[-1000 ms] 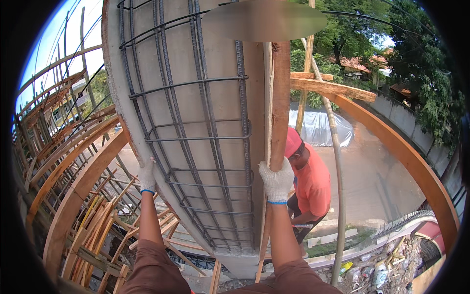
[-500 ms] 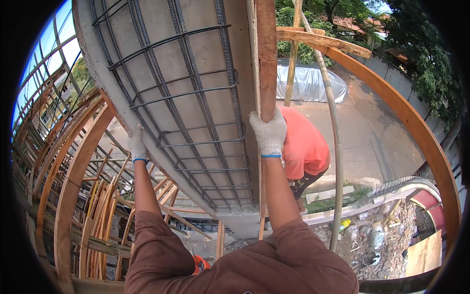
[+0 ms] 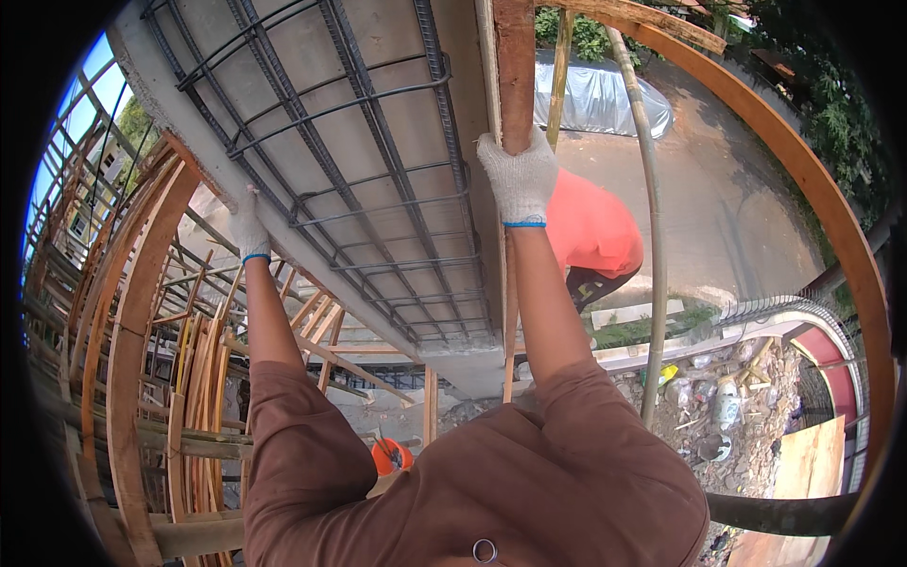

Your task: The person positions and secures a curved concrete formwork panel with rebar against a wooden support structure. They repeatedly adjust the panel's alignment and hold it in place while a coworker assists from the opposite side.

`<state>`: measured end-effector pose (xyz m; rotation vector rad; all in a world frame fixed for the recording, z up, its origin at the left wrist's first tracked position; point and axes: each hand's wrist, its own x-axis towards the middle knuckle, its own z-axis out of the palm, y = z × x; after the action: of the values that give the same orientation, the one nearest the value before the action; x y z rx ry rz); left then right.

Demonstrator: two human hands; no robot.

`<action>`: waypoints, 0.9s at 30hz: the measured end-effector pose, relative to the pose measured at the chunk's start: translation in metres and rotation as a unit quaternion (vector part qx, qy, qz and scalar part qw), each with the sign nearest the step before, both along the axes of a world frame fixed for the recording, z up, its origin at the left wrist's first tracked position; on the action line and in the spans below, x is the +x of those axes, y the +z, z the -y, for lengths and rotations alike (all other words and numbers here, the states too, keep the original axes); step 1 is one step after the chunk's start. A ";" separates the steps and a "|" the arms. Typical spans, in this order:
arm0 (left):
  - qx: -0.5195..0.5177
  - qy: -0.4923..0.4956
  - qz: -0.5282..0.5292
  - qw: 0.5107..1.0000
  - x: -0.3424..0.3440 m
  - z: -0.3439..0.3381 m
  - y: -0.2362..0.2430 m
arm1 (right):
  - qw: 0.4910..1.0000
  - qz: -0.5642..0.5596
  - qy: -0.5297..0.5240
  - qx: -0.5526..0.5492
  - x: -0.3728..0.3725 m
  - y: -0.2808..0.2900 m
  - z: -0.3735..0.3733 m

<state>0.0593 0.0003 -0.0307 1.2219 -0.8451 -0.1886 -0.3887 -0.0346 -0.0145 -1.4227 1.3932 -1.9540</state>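
While a person in a brown shirt leans over a tall, open-fronted form, both gloved hands bear on its sides. The form, a grey board (image 3: 307, 61) w/ a rebar cage (image 3: 434, 59) standing along its open face, runs from top centre down to a concrete base, btwn the two arms. R hand (image 3: 520, 180): grip clasped round the upright wooden batten (image 3: 516, 85) on the form's right side. L hand (image 3: 248, 227): against the form's left edge; far-side fingers hidden, so can't tell if its grip is clenched or just pressing. Just beyond the R hand, a co-worker in an orange-pink shirt (image 3: 593, 222) bends low; their hands are out of view.

Poss. trouble: if the form is loose & one side takes more push than the other, it could twist or lean, knock the cage, or strike the co-worker, who's v. close. Fingers btwn board edge & steel could get pinched.

Vs. the frame 1 sec. ago: view tips further down, showing more brown shirt plus an orange bucket (image 3: 390, 457) below; co-worker, whose red cap showed then, is now bent w/ head hidden. Both hands keep approx. the same places on the form.
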 end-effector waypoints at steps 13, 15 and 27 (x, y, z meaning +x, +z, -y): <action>-0.023 -0.036 -0.029 0.999 0.002 -0.002 0.000 | 1.000 0.000 0.019 0.019 0.001 -0.003 0.006; -0.030 -0.056 -0.036 0.997 0.003 -0.003 0.000 | 0.998 0.006 0.058 0.016 -0.004 -0.006 0.008; -0.035 -0.058 -0.044 0.997 0.012 0.001 -0.005 | 0.985 -0.008 0.111 0.133 -0.014 -0.133 -0.020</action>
<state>0.0715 -0.0006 -0.0358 1.0916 -0.8393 -0.3023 -0.4031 -0.0143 -0.1473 -1.4015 1.3755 -1.5583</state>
